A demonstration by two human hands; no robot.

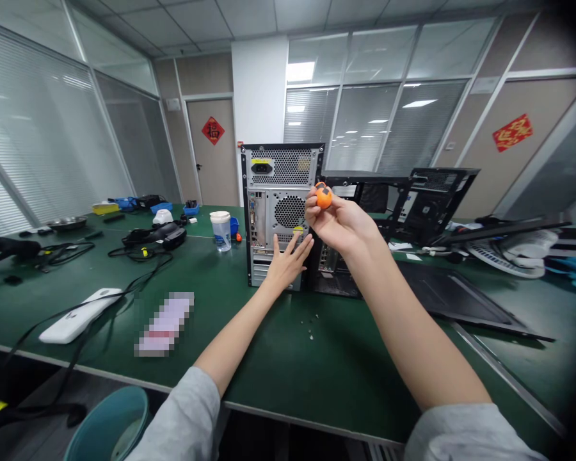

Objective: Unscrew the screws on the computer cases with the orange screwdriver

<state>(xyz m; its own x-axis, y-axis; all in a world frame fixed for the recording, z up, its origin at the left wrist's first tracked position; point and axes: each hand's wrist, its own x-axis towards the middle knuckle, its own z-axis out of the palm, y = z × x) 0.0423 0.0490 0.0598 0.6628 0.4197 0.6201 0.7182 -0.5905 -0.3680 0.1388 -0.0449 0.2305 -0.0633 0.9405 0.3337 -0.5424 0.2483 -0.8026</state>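
Observation:
A desktop computer case (259, 221) stands upright on the green table, its back panel with vents and ports facing me. My left hand (287, 264) is open, fingers spread, against the lower part of that panel. Higher up, by the case's right edge, my right hand (331, 221) is closed around a screwdriver (323, 197) with an orange and black handle. The handle's end points toward me, and its shaft is hidden. Several tiny loose screws (311, 333) lie on the table below the case.
A second, opened computer case (422, 205) stands to the right, with a black side panel (461, 298) lying flat before it. A plastic cup (221, 230), a white power bank-like device (80, 315), cables and a blurred-out flat item (166, 323) are left. A teal bin (110, 426) sits below.

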